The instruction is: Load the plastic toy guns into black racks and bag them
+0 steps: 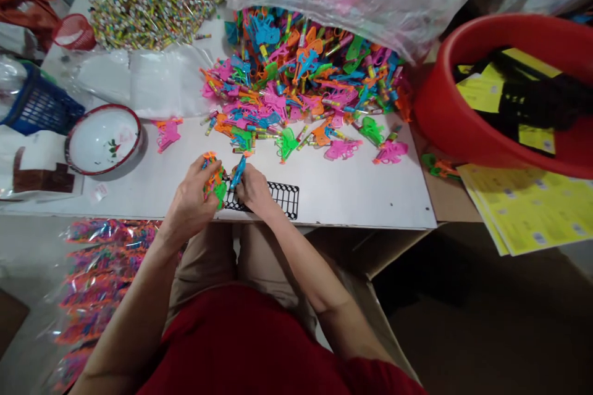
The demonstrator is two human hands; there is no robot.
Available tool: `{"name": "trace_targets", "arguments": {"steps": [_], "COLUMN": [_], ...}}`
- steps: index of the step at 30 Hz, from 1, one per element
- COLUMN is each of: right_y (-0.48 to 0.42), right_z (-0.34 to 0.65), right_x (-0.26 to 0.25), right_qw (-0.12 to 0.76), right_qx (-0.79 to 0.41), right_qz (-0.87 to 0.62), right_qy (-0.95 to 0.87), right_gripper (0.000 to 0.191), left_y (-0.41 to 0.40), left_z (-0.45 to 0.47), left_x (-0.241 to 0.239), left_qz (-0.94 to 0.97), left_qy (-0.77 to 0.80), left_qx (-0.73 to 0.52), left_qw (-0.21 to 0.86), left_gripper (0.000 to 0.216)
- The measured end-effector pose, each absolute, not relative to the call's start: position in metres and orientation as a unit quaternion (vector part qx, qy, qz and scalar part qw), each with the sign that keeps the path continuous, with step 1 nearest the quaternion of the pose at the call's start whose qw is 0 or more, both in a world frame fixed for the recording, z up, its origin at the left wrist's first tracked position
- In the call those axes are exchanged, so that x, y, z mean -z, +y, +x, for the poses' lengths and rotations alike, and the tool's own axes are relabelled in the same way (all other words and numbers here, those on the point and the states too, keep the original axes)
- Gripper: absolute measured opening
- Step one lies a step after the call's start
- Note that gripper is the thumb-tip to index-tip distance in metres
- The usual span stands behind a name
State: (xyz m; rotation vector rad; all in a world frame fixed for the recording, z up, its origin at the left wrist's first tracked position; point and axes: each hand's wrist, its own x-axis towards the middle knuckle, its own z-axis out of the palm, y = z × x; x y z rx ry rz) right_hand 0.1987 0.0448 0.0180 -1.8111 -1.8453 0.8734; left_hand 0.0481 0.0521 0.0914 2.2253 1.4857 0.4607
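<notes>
My left hand (193, 192) is closed round a small bunch of coloured plastic toy guns (214, 179), orange and green showing. My right hand (251, 188) pinches a blue toy gun (238, 171) right beside that bunch. Both hands rest over a black plastic grid rack (282, 196) at the near edge of the white table (352, 191). A big heap of pink, blue, green and orange toy guns (306, 83) lies beyond my hands.
A white enamel bowl (102, 139) stands at the left, by a blue basket (39, 105) and clear bags (139, 80). A pile of small sticks (152, 0) lies far left. A red tub (467, 117) and yellow sheets (532, 207) are right. Packed bags (99, 271) lie below.
</notes>
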Motion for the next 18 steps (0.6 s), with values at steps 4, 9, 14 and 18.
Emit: {"name": "trace_targets", "arguments": {"steps": [4, 9, 14, 18], "right_y": [0.048, 0.051, 0.049, 0.059], "right_z": [0.195, 0.191, 0.185, 0.198], "right_x": [-0.028, -0.031, -0.027, -0.019], "right_qw": [0.138, 0.115, 0.118, 0.133], "right_qx": [-0.307, -0.293, -0.266, -0.308], "right_qz": [-0.653, -0.643, -0.631, -0.621], "right_qy": [-0.679, -0.698, -0.719, -0.708], "right_gripper": [0.025, 0.021, 0.022, 0.018], "left_y": [0.051, 0.051, 0.049, 0.052], "left_z": [0.047, 0.043, 0.039, 0.039], "left_x": [-0.092, -0.094, -0.092, -0.088], "left_qz": [0.816, 0.832, 0.838, 0.837], "left_qy": [0.505, 0.469, 0.48, 0.486], "left_qx": [-0.183, -0.197, -0.173, -0.161], "left_qw": [0.213, 0.221, 0.195, 0.193], "left_gripper": [0.065, 0.067, 0.054, 0.054]}}
